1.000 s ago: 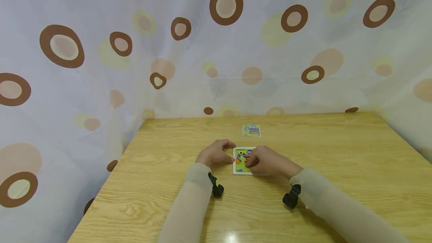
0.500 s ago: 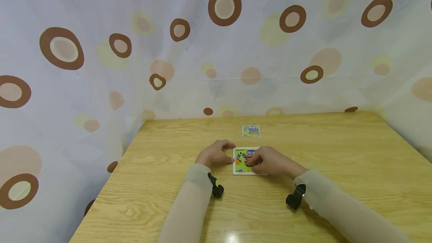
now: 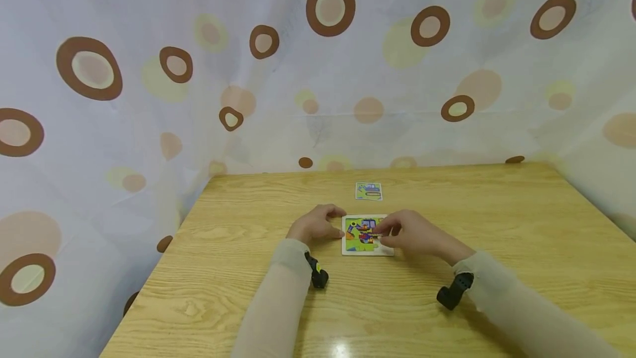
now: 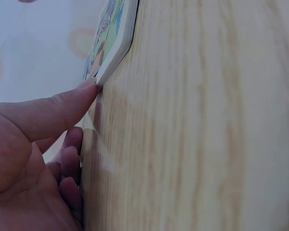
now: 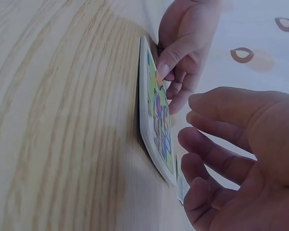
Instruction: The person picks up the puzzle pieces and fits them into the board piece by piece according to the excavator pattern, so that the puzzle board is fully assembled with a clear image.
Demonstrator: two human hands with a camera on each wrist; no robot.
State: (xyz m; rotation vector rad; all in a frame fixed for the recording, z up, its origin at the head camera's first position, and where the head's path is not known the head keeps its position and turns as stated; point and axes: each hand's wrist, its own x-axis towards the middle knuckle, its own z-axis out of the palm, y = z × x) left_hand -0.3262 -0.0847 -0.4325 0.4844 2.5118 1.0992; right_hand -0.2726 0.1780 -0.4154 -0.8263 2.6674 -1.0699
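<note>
A jigsaw puzzle board [image 3: 367, 254] with a white rim and an excavator picture lies flat on the table between the hands. At its left edge, my left hand [image 3: 318, 224] touches the rim with the thumb, the index finger reaching to the upper left corner. In the left wrist view the thumb [image 4: 62, 110] meets the board's side and the other fingers bend loosely. My right hand [image 3: 412, 233] hovers over the board's right side, hiding part of it. The right wrist view shows that hand's fingers [image 5: 221, 106] apart, holding nothing. Part of the board's lower right looks pale.
Behind the board lies a small picture card [image 3: 369, 191] with a similar excavator. The wooden table [image 3: 238, 214] runs back to a hanging cloth [image 3: 278, 87] with brown and beige circles. Each wrist wears a black camera [image 3: 454, 291].
The right hand has pulled back to the right and its fingers have loosened, uncovering more of the excavator picture. The left hand stays at the board's left edge.
</note>
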